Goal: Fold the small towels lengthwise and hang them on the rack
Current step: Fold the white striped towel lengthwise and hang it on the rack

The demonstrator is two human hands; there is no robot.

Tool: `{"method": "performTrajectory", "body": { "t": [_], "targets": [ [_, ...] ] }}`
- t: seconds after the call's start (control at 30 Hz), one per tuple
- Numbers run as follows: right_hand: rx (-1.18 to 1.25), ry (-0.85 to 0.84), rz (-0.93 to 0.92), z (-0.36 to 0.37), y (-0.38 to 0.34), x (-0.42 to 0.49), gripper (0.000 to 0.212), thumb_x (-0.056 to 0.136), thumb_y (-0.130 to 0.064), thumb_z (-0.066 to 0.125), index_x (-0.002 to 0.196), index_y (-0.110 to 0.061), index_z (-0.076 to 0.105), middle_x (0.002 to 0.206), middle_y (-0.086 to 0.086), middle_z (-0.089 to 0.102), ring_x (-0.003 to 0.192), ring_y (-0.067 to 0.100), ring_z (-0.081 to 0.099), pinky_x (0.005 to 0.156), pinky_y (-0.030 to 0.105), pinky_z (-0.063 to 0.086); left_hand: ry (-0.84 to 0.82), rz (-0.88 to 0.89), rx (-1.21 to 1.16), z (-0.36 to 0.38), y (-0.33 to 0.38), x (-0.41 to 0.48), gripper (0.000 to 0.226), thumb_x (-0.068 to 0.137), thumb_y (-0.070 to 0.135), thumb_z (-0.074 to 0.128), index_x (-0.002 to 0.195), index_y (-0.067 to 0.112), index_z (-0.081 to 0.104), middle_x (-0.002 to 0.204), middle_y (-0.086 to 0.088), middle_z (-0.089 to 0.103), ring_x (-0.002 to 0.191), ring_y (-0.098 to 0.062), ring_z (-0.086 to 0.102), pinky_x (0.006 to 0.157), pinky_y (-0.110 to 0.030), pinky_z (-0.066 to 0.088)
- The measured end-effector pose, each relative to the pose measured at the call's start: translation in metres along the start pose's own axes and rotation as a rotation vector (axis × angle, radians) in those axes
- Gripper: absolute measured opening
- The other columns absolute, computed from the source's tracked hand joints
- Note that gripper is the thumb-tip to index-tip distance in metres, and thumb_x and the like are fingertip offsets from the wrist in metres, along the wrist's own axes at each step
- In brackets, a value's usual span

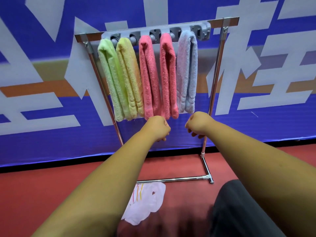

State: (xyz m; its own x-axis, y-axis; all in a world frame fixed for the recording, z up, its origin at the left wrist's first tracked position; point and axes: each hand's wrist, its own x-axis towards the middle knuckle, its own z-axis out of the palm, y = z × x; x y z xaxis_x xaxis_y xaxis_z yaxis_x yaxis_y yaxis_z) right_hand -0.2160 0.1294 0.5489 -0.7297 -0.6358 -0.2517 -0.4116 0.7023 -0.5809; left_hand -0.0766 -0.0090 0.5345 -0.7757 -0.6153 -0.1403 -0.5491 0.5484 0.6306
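Note:
Several folded small towels hang side by side from the grey holder bar of a chrome rack: a green towel, a yellow towel, two pink towels and a pale blue towel. My left hand and my right hand are held out just below the towels' lower ends, fingers curled downward, with nothing in them. Neither hand touches a towel.
A blue banner with large white characters stands right behind the rack. The rack's base bar lies on the red floor. A white plastic bag lies on the floor beneath my left forearm. My dark trouser leg is at lower right.

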Motion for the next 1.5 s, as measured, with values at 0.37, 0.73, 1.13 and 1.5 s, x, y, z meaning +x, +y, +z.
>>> {"method": "performTrajectory", "body": {
  "t": [0.37, 0.73, 1.13, 1.5],
  "targets": [
    [-0.019, -0.161, -0.021, 0.089, -0.004, 0.028, 0.026, 0.097, -0.012, 0.060, 0.088, 0.001, 0.080, 0.085, 0.021, 0.081, 0.076, 0.038, 0.078, 0.065, 0.036, 0.060, -0.087, -0.136, -0.062, 0.033, -0.085, 0.006, 0.019, 0.087, 0.012, 0.054, 0.076, 0.011, 0.070, 0.081, -0.011, 0.081, 0.076, -0.035, 0.080, 0.070, -0.052, 0.066],
    [-0.049, -0.465, 0.051, 0.276, 0.026, 0.086, 0.017, 0.101, -0.012, 0.062, 0.100, -0.004, 0.076, 0.101, 0.018, 0.082, 0.083, 0.033, 0.078, 0.064, 0.033, 0.057, -0.239, -0.511, -0.239, 0.121, -0.260, 0.010, 0.013, 0.096, 0.007, 0.054, 0.090, 0.008, 0.066, 0.087, -0.010, 0.078, 0.063, -0.022, 0.071, 0.058, -0.029, 0.052],
    [-0.142, -0.689, 0.166, 0.467, 0.096, 0.105, 0.028, 0.101, -0.015, 0.065, 0.125, -0.006, 0.075, 0.129, 0.014, 0.075, 0.115, 0.030, 0.073, 0.087, 0.027, 0.057, -0.224, -0.917, -0.084, 0.250, -0.457, -0.008, 0.039, 0.111, 0.020, 0.045, 0.145, 0.007, 0.058, 0.149, -0.012, 0.061, 0.136, -0.029, 0.060, 0.112, -0.033, 0.047],
    [-0.252, -0.768, 0.138, 0.516, 0.142, 0.111, 0.037, 0.115, -0.027, 0.046, 0.138, -0.013, 0.072, 0.143, 0.009, 0.068, 0.134, 0.028, 0.062, 0.111, 0.033, 0.047, -0.320, -0.818, -0.030, 0.307, -0.520, -0.015, 0.076, 0.087, 0.021, 0.083, 0.156, 0.028, 0.052, 0.176, -0.005, 0.015, 0.159, -0.020, 0.030, 0.127, -0.027, 0.027]
  ]
}}
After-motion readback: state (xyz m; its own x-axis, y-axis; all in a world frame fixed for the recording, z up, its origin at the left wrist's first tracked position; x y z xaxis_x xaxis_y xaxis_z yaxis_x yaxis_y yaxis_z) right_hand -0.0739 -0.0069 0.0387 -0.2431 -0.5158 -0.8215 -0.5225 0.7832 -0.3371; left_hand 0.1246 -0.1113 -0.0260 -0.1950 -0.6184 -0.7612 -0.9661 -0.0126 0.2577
